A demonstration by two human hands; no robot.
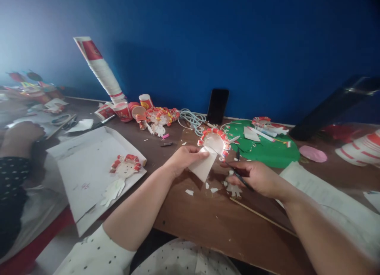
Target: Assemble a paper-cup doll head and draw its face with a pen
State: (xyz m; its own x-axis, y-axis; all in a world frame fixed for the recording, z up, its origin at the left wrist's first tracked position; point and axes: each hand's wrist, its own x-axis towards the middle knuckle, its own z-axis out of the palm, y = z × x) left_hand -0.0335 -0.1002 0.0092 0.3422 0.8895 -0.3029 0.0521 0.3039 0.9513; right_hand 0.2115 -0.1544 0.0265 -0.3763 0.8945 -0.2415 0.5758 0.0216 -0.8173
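Note:
My left hand (190, 158) pinches a paper-cup craft piece with a white flap (204, 164) hanging below a round disc (214, 143). Curled red-and-white strips ring the disc's edge. Close on the right, my right hand (252, 176) is closed around a slim dark tool (242, 178); its tip points toward the piece's lower edge, and its exact kind is unclear. Under my right hand lies a small white paper figure cutout (235, 191). White paper scraps (189, 192) are scattered on the brown table (196, 215) beneath both hands.
Left, a white sheet (80, 160) carries another curled-strip figure (126, 167). Behind are stacked paper cups (103, 75), a bundled cable (191, 120) and a leaning phone (218, 105). A green sheet (282, 154) and papers (326, 199) lie right. Another person's hand (25, 136) is far left.

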